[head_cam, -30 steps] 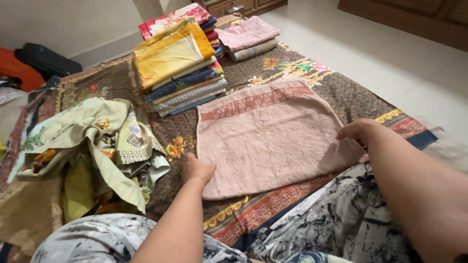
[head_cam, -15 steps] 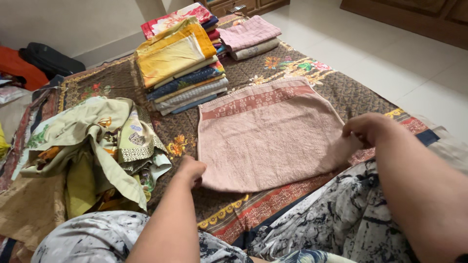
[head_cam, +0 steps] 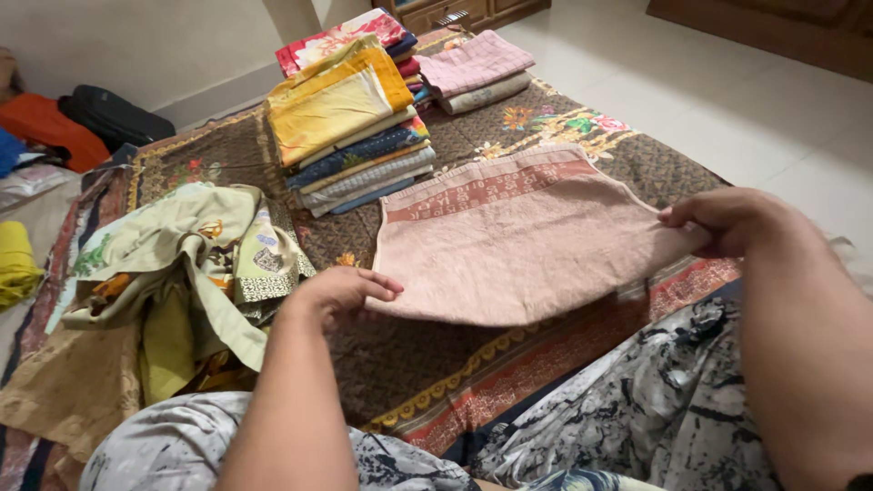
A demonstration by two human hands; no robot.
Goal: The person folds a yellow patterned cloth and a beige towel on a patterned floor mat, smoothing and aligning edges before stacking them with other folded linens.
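Note:
A pink towel [head_cam: 518, 241] with a darker woven band along its far edge lies half folded on a brown patterned quilt [head_cam: 382, 355]. My left hand [head_cam: 341, 291] grips the towel's near left corner. My right hand [head_cam: 723, 218] pinches the near right corner. Both corners are raised off the quilt, so the near edge sags between my hands. The far edge still rests on the quilt.
A tall stack of folded cloths [head_cam: 350, 118] stands behind the towel, with folded pink towels [head_cam: 477, 68] to its right. A loose heap of cloths [head_cam: 182, 273] lies at my left. My knees in printed trousers [head_cam: 637, 409] fill the foreground. White tiled floor [head_cam: 746, 100] lies to the right.
Both hands have taken the near corners of the pink towel and lifted them off the quilt, carrying the near edge up and away from me.

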